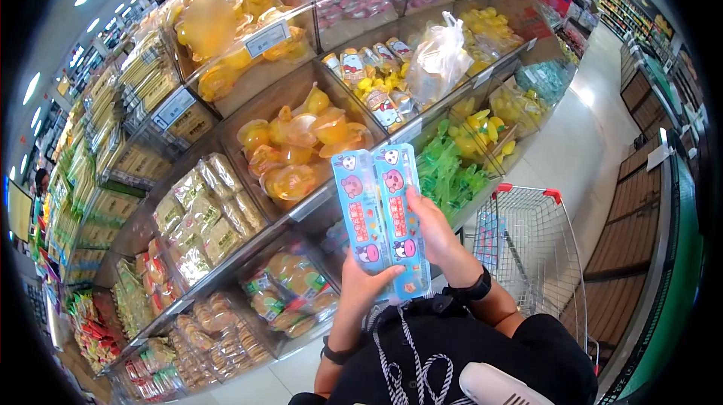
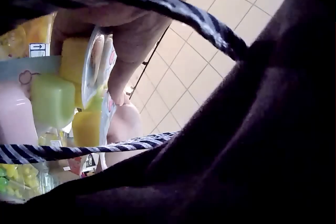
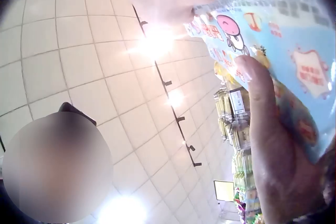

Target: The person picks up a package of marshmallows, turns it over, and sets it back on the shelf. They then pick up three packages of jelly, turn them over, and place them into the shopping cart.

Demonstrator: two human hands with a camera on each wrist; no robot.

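Note:
In the head view, two long light-blue packs (image 1: 399,209) with cartoon animals and red labels are held side by side above the shelf bins. The left hand (image 1: 361,284) grips them at the lower end, its thumb across the front. Along the right edge, the right hand (image 1: 443,243) holds the packs with its thumb on the printed face. Through the clear underside, the left wrist view shows green (image 2: 52,100), yellow and pink jelly cups. Printed blue film (image 3: 294,29) lies under the right thumb in the right wrist view.
Tiered bins hold orange jellies (image 1: 301,134), green packs (image 1: 452,172) and wrapped biscuits (image 1: 218,330). A white plastic bag (image 1: 440,59) sits on the upper tier. A wire shopping cart (image 1: 527,232) stands at the right. Striped cords (image 2: 142,142) cross the left wrist view.

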